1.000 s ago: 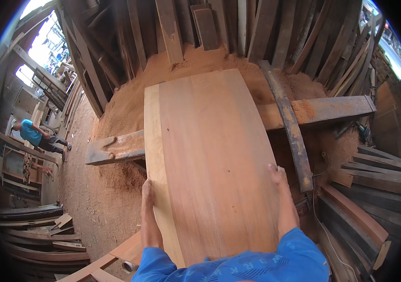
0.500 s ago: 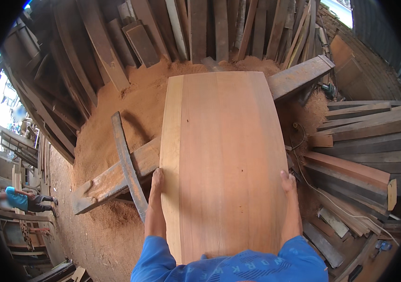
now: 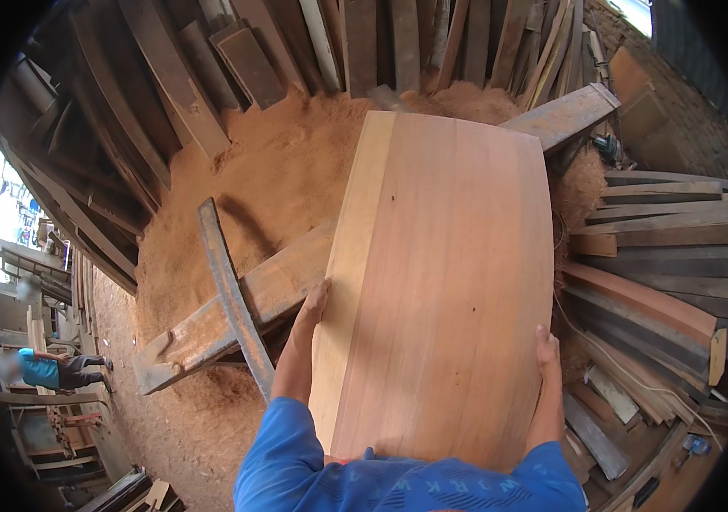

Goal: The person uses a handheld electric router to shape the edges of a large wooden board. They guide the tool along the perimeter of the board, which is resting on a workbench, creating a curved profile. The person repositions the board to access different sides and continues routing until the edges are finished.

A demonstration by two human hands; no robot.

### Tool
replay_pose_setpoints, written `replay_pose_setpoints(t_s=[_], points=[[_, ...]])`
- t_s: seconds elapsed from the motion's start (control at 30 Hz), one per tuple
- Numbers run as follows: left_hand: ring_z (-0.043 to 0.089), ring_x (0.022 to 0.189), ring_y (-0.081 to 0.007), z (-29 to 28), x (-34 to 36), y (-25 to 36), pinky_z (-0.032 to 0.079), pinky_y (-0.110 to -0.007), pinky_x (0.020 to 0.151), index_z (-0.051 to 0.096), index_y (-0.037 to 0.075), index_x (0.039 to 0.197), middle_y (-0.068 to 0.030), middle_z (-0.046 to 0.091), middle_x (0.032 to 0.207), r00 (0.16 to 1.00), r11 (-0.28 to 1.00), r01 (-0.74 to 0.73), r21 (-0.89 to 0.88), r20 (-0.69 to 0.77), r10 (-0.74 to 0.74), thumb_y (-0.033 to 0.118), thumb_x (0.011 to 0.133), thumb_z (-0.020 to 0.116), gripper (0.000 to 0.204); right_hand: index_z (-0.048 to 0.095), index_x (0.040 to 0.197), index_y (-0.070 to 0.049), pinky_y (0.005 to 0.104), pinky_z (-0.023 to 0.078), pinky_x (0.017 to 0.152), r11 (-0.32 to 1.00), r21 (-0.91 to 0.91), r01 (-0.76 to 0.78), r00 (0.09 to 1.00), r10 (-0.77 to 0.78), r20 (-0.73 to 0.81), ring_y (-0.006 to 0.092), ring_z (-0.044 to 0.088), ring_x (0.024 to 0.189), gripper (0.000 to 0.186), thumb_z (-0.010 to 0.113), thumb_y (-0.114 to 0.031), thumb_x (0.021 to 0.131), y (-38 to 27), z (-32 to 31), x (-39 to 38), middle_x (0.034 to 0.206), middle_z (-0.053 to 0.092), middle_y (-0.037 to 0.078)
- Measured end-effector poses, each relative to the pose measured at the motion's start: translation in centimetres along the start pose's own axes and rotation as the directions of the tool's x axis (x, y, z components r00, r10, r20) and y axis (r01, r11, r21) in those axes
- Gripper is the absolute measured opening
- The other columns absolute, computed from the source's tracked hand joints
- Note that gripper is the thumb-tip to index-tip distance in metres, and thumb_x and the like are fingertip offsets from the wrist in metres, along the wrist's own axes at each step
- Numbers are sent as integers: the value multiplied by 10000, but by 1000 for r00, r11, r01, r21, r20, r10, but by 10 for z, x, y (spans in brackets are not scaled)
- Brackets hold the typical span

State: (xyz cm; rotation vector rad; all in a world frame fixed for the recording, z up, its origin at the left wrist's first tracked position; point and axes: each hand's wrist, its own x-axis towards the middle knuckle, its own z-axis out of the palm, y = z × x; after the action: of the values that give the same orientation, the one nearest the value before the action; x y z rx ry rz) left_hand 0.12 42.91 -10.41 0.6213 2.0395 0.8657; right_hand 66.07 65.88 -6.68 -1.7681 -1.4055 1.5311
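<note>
A large wooden panel, reddish with a paler strip down its left side, stretches from my chest away from me, slightly turned. My left hand grips its left edge, with the fingers out of sight behind the board. On the opposite edge my right hand is closed around the wood, its thumb side showing. Beyond and under the panel lies a thick beam running diagonally. A narrow curved wooden strip rests across that beam, left of my left hand.
Sawdust is heaped on the ground ahead. Many planks lean upright along the far side. More boards are stacked at right, with a cable running over them. A person in a blue shirt stands far left.
The panel has shifted to the right and turned a little, its far end swinging rightward. Both hands have moved right with it, still gripping its edges.
</note>
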Motion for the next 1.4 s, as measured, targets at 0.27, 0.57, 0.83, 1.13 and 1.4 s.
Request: replay_pose_setpoints(t_s=[0.27, 0.57, 0.83, 1.13, 1.4], points=[[650, 1027, -223, 20, -118, -40, 533, -383, 872, 631, -1, 1306, -117, 675, 1197, 914, 770, 398, -500, 287, -286, 583, 1012, 498, 667, 496, 1425, 79, 474, 488, 1071, 790, 417, -449, 887, 341, 311, 309, 616, 1240, 777, 642, -537, 974, 40, -44, -94, 1389, 612, 189], [660, 1083, -245, 44, -210, -4, 521, -404, 933, 636, -27, 1313, -148, 693, 1199, 956, 902, 286, -322, 27, -294, 511, 1066, 403, 635, 505, 1410, 99, 488, 468, 1081, 880, 255, -401, 915, 369, 165, 331, 584, 1284, 837, 634, -593, 958, 110, -69, -167, 1420, 583, 222], [647, 1139, -308, 32, -209, 28, 490, -431, 991, 621, -37, 1338, -197, 678, 1252, 969, 963, 237, -130, -43, -244, 528, 1059, 365, 680, 539, 1383, 116, 438, 518, 1000, 899, 298, -321, 947, 296, 128, 312, 656, 1163, 816, 606, -590, 980, 114, -69, -165, 1319, 651, 212], [657, 1153, -362, -62, -150, -9, 487, -450, 1006, 616, -62, 1312, -258, 667, 1249, 999, 958, -21, 287, -32, 31, 477, 1071, 368, 641, 570, 1340, 119, 454, 542, 997, 882, 390, -266, 959, 281, 17, 339, 671, 1157, 726, 551, -536, 1027, 81, 42, -244, 1299, 663, 220], [642, 1188, -407, -174, -66, 64, 530, -487, 963, 570, -56, 1337, -301, 667, 1238, 998, 837, 19, 547, 45, -52, 569, 921, 574, 751, 495, 1419, 102, 480, 483, 1080, 807, 482, -342, 896, 435, -92, 349, 582, 1290, 765, 543, -551, 1024, 54, 217, -317, 1431, 575, 215]])
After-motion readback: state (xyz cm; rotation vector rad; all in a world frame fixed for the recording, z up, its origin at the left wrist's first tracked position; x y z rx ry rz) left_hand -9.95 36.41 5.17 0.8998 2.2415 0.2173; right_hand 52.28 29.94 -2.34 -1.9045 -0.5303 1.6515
